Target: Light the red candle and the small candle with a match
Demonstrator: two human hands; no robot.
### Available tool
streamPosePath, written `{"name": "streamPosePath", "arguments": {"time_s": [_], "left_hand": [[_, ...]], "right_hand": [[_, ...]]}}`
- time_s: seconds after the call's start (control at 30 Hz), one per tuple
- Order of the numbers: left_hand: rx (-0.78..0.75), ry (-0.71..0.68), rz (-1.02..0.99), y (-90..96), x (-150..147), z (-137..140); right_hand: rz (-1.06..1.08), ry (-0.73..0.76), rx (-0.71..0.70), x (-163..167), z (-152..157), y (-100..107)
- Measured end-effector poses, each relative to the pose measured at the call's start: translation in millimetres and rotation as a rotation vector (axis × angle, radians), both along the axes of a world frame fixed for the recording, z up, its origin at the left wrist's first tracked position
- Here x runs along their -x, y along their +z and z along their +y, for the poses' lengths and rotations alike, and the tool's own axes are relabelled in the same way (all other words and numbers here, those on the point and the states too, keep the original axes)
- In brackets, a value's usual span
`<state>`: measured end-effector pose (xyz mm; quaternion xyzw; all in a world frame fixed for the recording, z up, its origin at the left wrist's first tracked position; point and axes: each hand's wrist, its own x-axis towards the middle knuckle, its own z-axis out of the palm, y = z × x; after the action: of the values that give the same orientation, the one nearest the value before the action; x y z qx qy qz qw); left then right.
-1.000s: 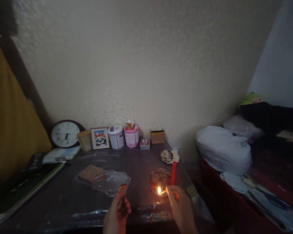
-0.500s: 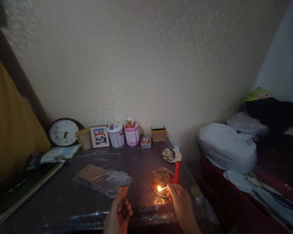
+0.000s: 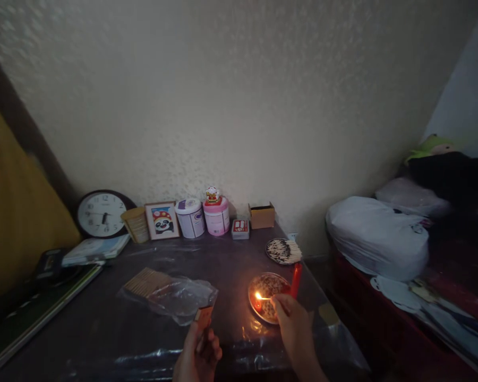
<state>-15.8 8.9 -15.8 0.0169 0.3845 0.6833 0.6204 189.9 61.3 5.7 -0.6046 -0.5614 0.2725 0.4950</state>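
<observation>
Since 1.0 s ago, the right hand (image 3: 292, 323) has carried the burning match (image 3: 263, 298) up from the near rim of the round dish (image 3: 267, 304) to above its middle, and the left hand (image 3: 199, 356) has shifted slightly right. Right grip: thumb and forefinger pinched shut on the match, held nearly level, flame at its left end over the dish. Left grip: fingers curled closed around a matchbox (image 3: 203, 314), held upright above the near edge of the surface (image 3: 103, 329). A red candle (image 3: 295, 280) stands at the right rim of the dish, just beyond the right hand; whether it touches the hand cannot be told. A second dish of matchsticks (image 3: 283, 250) lies behind the candle. A clear plastic bag of sticks (image 3: 168, 291) lies left of the dish, just beyond the matchbox. Along the wall stand a clock (image 3: 101, 214), a panda picture (image 3: 162, 219), 2 tins (image 3: 190, 218), a small red box (image 3: 240, 228) and a cardboard box (image 3: 262, 215). A white bag (image 3: 376, 237) rests on the bed at right.
</observation>
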Motion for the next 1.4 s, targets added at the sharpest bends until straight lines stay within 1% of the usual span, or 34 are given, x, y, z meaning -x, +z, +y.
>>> {"name": "streamPosePath", "arguments": {"time_s": [0.13, 0.43, 0.77, 1.03, 1.13, 1.27, 1.4], "left_hand": [[-0.013, -0.004, -0.016, -1.3, 0, 0], [0.006, -0.007, -0.017, 2.4, 0, -1], [0.014, 0.0, -0.053, 3.7, -1, -2], [0.005, -0.008, -0.048, 8.0, -3, -5], [-0.012, -0.012, -0.051, 6.5, -2, -4], [0.002, -0.032, -0.06, 1.7, 1, -2], [0.026, -0.058, -0.046, -0.1, 3, 0]], "right_hand": [[-0.026, 0.006, -0.006, 0, 2, -5], [-0.039, 0.002, 0.033, 2, 7, -17], [-0.034, -0.001, 0.01, 5, 6, -12], [-0.012, -0.044, -0.028, 3, 8, -16], [-0.012, -0.045, -0.044, 3, 7, -13], [-0.011, -0.027, -0.067, 4, 3, -3], [0.009, -0.058, -0.091, 4, -3, 8]]}}
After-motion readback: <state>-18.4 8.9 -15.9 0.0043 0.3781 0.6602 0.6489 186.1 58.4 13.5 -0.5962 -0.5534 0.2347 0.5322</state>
